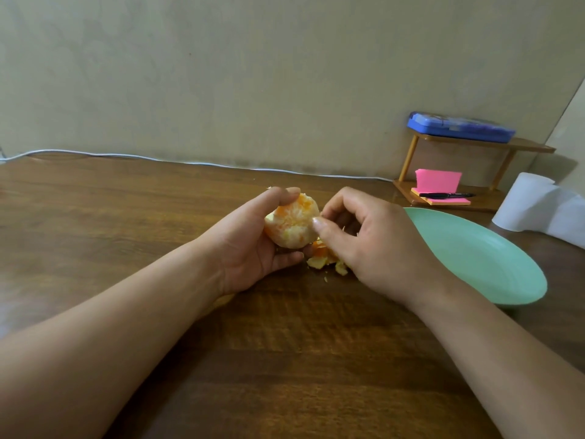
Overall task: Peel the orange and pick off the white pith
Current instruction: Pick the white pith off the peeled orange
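Observation:
A peeled orange (292, 222), mostly covered in white pith with orange flesh showing in patches, sits in my left hand (250, 245), whose fingers and thumb curl round it above the wooden table (126, 217). My right hand (364, 239) is right beside the fruit, thumb and forefinger pinched together at the orange's right edge on the pith. A small heap of peel scraps (326, 258) lies on the table just under and between the two hands, partly hidden by my right hand.
A mint-green plate (487, 261) lies to the right of my right hand. Behind it stand a small wooden shelf (474, 147) with a blue case, pink sticky notes (438, 182) and a pen, and a white paper roll (531, 207). A white cable (190, 163) runs along the wall.

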`<move>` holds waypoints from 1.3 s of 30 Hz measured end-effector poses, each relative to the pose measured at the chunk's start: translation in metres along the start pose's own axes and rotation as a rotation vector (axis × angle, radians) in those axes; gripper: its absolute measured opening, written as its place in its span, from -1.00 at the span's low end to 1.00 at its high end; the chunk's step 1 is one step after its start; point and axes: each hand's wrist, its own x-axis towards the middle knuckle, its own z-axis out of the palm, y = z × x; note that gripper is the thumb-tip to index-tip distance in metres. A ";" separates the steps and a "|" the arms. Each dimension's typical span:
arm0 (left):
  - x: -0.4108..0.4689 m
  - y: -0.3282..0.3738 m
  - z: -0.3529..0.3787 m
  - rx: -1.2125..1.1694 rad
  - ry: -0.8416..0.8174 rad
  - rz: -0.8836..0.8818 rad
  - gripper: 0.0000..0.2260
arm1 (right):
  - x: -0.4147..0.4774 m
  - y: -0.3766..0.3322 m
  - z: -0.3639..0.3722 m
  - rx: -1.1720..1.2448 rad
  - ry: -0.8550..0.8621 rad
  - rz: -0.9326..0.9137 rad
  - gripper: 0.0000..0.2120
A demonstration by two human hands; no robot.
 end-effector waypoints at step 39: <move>-0.006 -0.002 0.010 0.114 0.002 0.000 -0.58 | -0.001 -0.002 -0.001 0.038 -0.051 0.046 -0.90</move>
